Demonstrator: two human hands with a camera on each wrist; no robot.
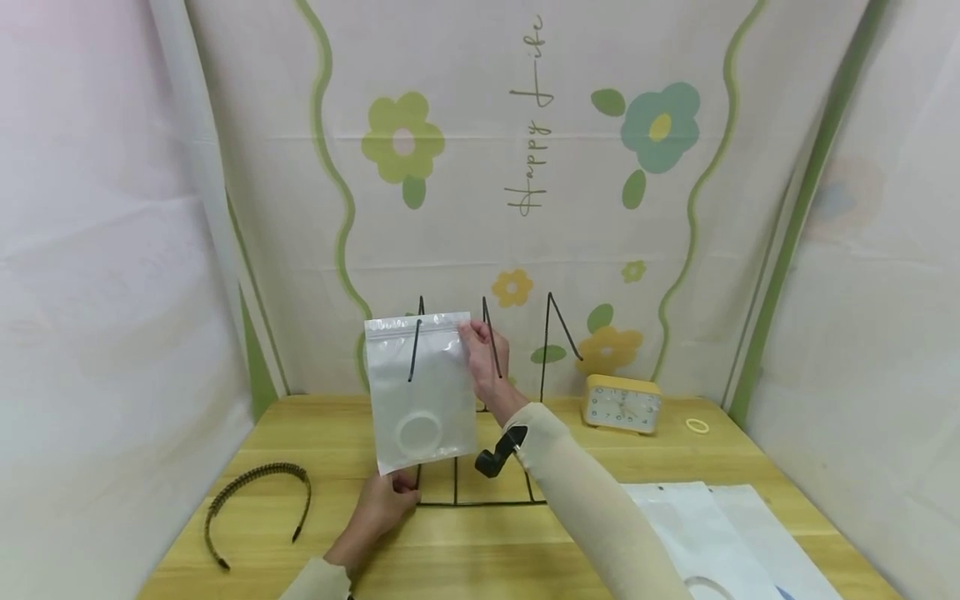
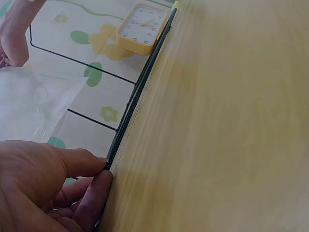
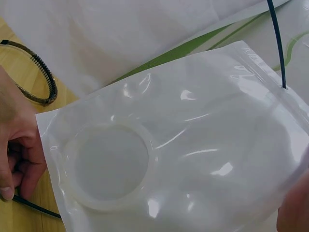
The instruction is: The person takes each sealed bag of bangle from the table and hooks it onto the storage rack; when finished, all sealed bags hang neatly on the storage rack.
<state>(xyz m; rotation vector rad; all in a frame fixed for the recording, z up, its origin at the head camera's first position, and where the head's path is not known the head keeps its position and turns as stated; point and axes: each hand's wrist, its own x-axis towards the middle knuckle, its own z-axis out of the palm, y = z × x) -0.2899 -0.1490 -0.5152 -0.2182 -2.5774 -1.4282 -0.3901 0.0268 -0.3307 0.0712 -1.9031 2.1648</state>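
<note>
A white zip-top bag hangs on the left prong of a black wire rack. The prong passes through the bag's top strip, and a pale ring shape shows through the lower part of its clear front. My right hand pinches the bag's upper right edge, behind the middle prong. Low at the front left, my left hand holds the rack's base wire between thumb and fingers; the left wrist view shows this grip on the wire close up.
A brown headband lies on the wooden table at left. Behind the rack on the right stands a yellow alarm clock, with a small yellow ring beside it. More white bags lie at front right. Printed cloth encloses the back and sides.
</note>
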